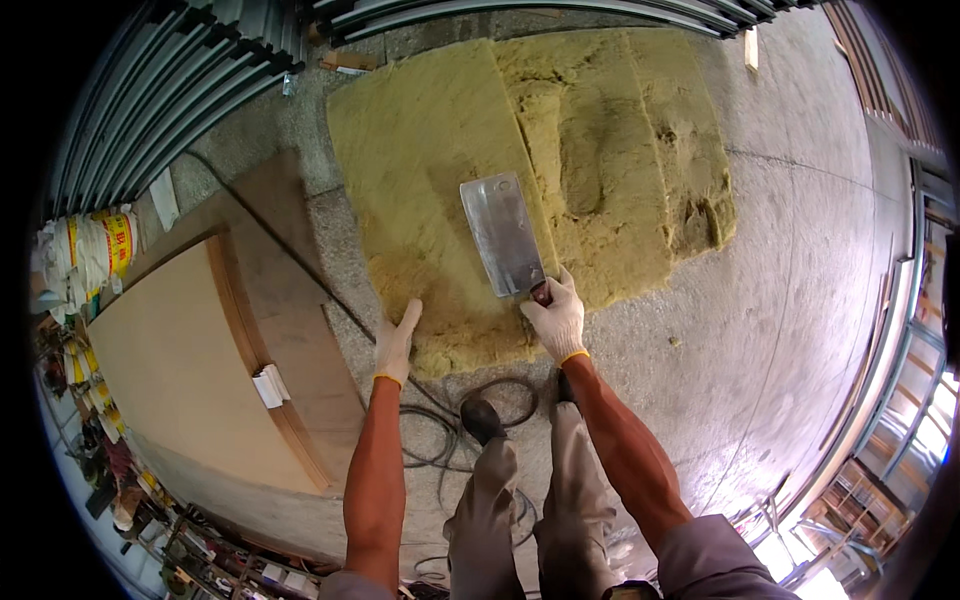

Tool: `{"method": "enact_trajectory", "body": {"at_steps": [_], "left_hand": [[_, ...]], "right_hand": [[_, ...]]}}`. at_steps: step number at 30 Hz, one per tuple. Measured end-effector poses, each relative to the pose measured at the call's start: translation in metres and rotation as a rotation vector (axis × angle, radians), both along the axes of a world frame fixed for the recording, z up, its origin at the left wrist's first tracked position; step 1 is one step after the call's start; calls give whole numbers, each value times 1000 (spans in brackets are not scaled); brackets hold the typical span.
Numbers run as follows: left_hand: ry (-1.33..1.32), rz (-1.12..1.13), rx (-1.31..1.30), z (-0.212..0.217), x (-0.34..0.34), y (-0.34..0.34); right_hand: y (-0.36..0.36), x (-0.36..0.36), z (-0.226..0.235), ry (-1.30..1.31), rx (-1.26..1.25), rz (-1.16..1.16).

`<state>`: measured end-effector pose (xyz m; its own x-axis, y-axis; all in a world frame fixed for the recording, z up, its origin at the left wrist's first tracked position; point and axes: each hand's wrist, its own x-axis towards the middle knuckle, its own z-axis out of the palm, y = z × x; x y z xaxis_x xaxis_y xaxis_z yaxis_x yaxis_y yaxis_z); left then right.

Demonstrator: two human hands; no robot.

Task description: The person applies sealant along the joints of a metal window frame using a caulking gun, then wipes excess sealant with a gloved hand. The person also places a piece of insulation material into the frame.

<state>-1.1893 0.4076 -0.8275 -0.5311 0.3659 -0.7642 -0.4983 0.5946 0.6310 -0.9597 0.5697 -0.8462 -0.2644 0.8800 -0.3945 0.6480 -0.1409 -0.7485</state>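
Yellow mineral wool insulation (pixel 430 130) lies on the concrete floor in front of me, in overlapping sheets with a torn, uneven surface on the right. My right hand (pixel 557 318), in a white knit glove, is closed around the short dark handle of a cleaver (pixel 502 232). Its broad grey blade rests flat over the left sheet, close to that sheet's right edge. Also gloved, my left hand (pixel 395 345) touches the near left edge of the wool, thumb apart from the fingers. Part of its fingers is hard to make out.
A dark cable (pixel 285 245) crosses the floor on the left and coils by my shoes (pixel 483 420). Pale board (pixel 170 370) lies at left with a small white block (pixel 270 386) on its edge. Stacked metal profiles (pixel 170 110) stand far left; white sacks (pixel 88 250) sit below them.
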Motion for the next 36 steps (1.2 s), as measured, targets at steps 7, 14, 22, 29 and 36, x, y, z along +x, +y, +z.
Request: {"method": "enact_trajectory", "body": {"at_steps": [7,14,22,29,36], "left_hand": [[-307,94,128,148,-4,-20],[-544,-115,94,336,87,-12],[-841,-734,-41,521,283,32],[-754,-1207,139,666,556,59],[-787,-1681,494,780,866,8]], "right_hand": [[33,29,212,-39,-380,40],[32,150,447,-57,-151,-2],[-121,388,716,-195,27,-509],[-314,572,842,-268,332,-1061],[-454,737,877,-356,623,-1525]]}}
